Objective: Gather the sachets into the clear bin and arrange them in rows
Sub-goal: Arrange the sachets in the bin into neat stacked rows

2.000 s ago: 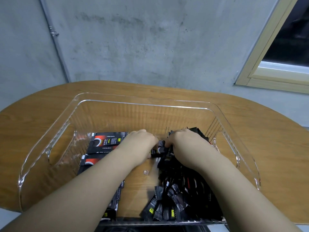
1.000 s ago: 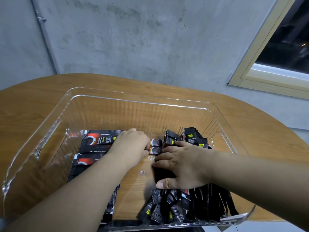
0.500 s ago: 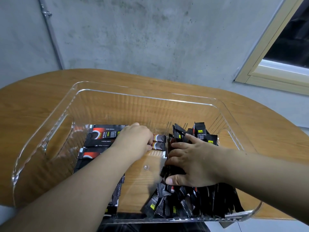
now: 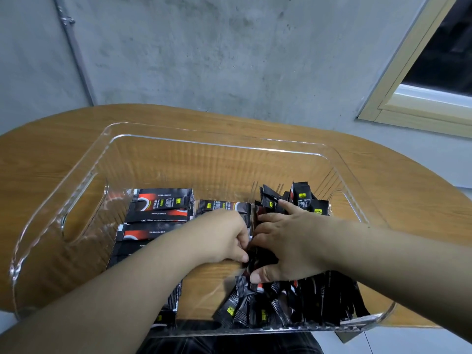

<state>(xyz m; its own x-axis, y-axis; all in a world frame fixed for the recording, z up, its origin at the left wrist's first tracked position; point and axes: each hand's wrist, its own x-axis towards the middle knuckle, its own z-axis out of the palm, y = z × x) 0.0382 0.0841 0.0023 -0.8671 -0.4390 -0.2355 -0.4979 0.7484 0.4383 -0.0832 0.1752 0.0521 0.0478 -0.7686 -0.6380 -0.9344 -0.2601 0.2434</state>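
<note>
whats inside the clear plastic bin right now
The clear plastic bin holds flat black sachets in rows at left and a loose black sachet pile at right. The left hand and right hand cover the sachets between them.

both forearms are bare to the frame's edge; left hand point(image 4: 219, 238) and right hand point(image 4: 288, 247) wear nothing.

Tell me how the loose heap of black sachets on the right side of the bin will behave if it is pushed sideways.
The loose sachets lie jumbled at many angles, so they would probably slide and shuffle rather than move as one block. Their glossy wrappers look slippery against the clear bin. Those standing near the right hand seem likely to topple.
</note>
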